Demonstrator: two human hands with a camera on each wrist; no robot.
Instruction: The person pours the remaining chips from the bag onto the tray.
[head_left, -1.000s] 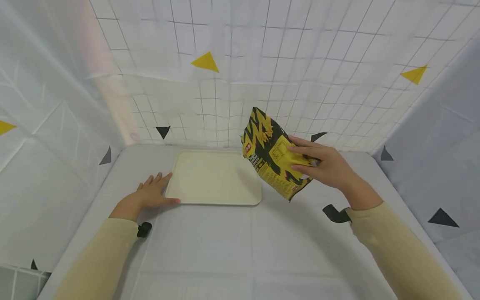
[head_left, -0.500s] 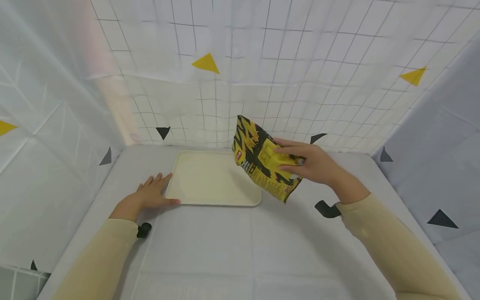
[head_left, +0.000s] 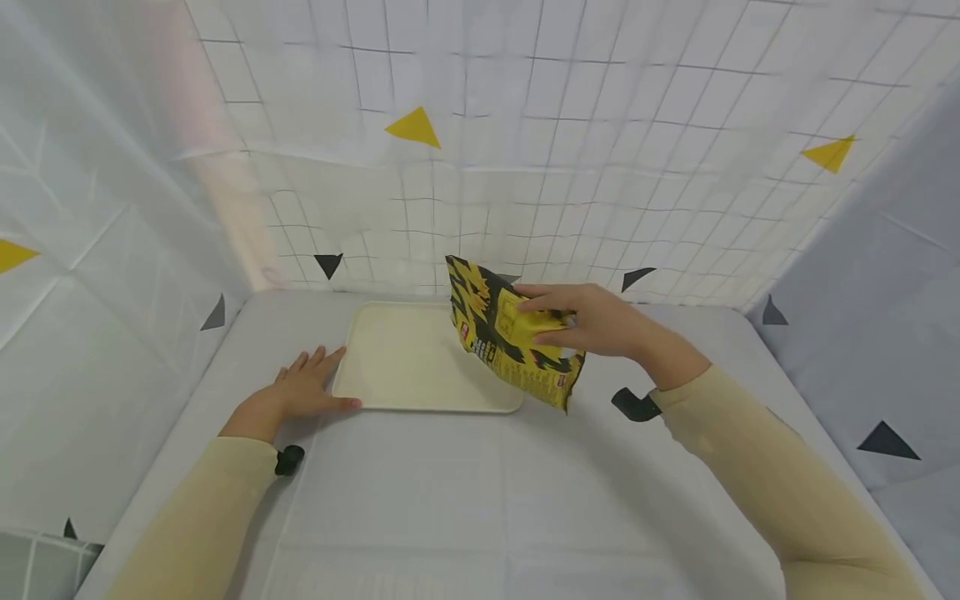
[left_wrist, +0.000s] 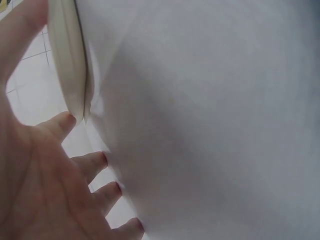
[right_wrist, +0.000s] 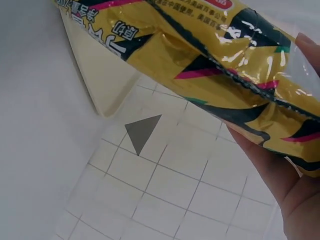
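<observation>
A yellow and black snack bag (head_left: pixel 517 337) hangs tilted over the right part of a cream tray (head_left: pixel 412 358). My right hand (head_left: pixel 592 321) grips the bag by its right side, thumb and fingers on opposite faces. In the right wrist view the shiny bag (right_wrist: pixel 200 60) fills the top, and a corner of the tray (right_wrist: pixel 102 75) shows behind it. At the tray's left end my left hand (head_left: pixel 303 392) lies with fingers spread, thumb at the near corner and index finger at the left edge. The left wrist view shows its straight fingers (left_wrist: pixel 90 165) beside the tray rim (left_wrist: pixel 67 55).
White cloth covers the table (head_left: pixel 420 492). A white grid-patterned sheet (head_left: pixel 600 167) rises behind the tray, and pale sheets close in both sides. A dark strap end (head_left: pixel 636 406) sticks out from the right sleeve.
My right hand has carried the bag left and lower, so it now overlaps more of the tray in the head view. The left hand and tray have stayed put.
</observation>
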